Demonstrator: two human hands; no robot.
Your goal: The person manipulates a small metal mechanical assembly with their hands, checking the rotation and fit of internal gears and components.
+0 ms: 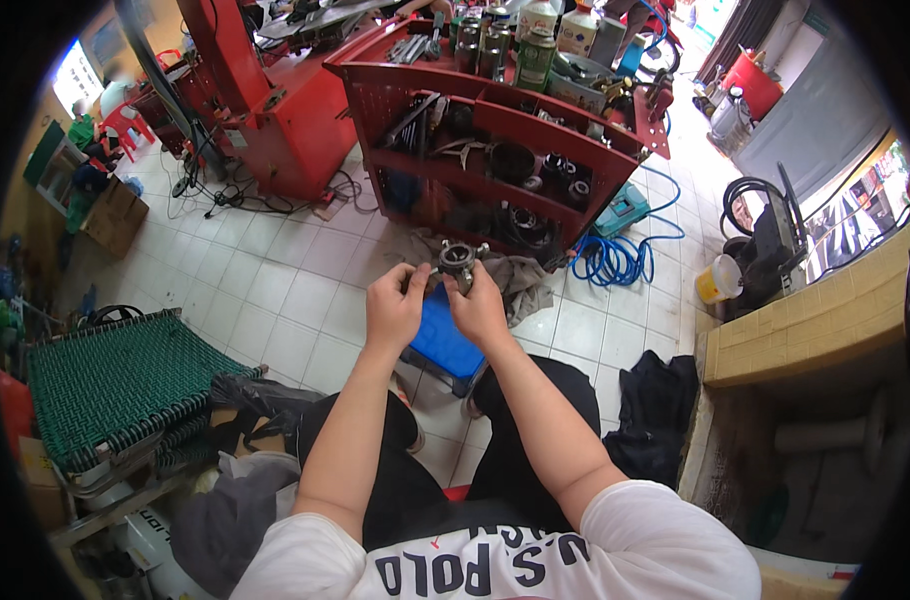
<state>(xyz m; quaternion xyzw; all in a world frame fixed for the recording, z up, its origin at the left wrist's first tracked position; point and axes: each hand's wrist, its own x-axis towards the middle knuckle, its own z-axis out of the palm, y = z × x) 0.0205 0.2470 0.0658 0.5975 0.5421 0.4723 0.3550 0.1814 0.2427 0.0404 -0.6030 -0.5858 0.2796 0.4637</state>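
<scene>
A: What colour was that shelf rack (535, 125) at the far side?
B: Red. The stool (443, 342) was blue, the hose (615, 258) blue too, the woven cot (105, 375) on the left green, and the floor tiles (275, 280) white.

I see bright daylight pouring in from the upper right of the frame, glaring on the pale floor tiles (275, 290). Edges bend and fall into a black fisheye rim; the upper left looks blurred.
</scene>
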